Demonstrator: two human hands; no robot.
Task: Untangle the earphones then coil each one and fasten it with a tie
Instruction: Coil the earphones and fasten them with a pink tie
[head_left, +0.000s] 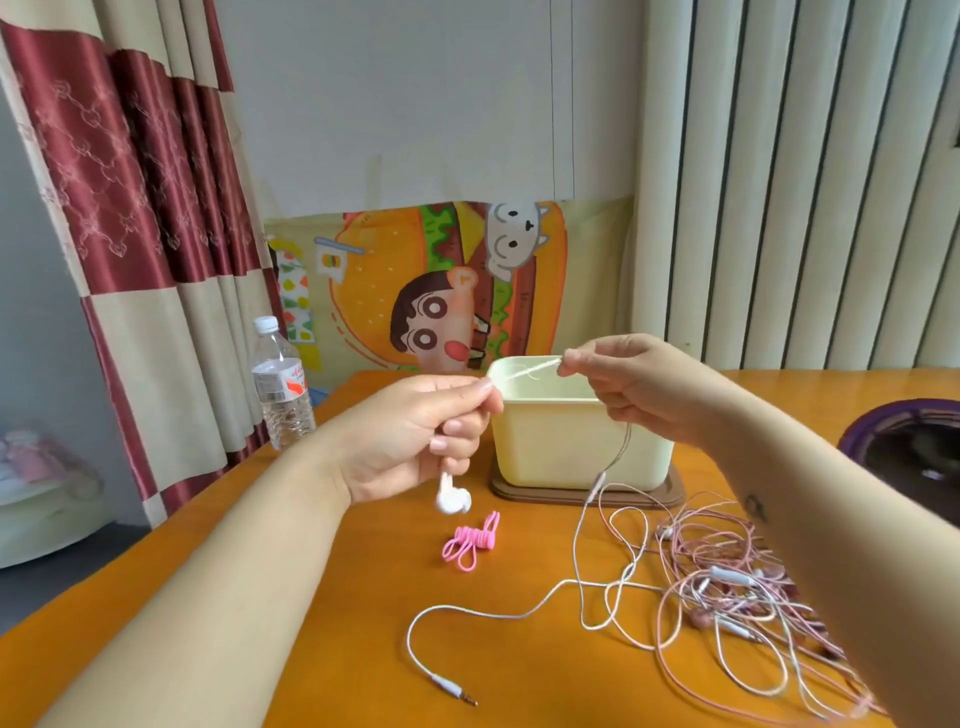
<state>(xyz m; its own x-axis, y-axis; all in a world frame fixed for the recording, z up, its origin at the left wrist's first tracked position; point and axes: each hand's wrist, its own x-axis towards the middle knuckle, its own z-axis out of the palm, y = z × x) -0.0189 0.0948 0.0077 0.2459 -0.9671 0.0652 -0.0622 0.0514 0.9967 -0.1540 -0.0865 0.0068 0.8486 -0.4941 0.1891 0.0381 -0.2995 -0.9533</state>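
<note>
White earphone cable (540, 365) drawn taut between two hands, just in front of the cream tub (561, 447).

The left hand (410, 441) pinches the cable between thumb and forefinger, left of the tub, with the earbuds (453, 500) dangling under it. The right hand (634, 387) pinches it at the tub's near rim, probably to measure out a first length for coiling. From there the cable drops down the tub's front and trails across the table to its plug (460, 691), well in front of the tub. A pink coiled set (470, 543) lies finished in front of the tub. The pink tangle (727, 587) sits to the tub's front right, partly under the right forearm, so its number of sets cannot be told. The taut stretch blurs against the rim. No loose ties show, and the tub's inside is hidden.
</note>
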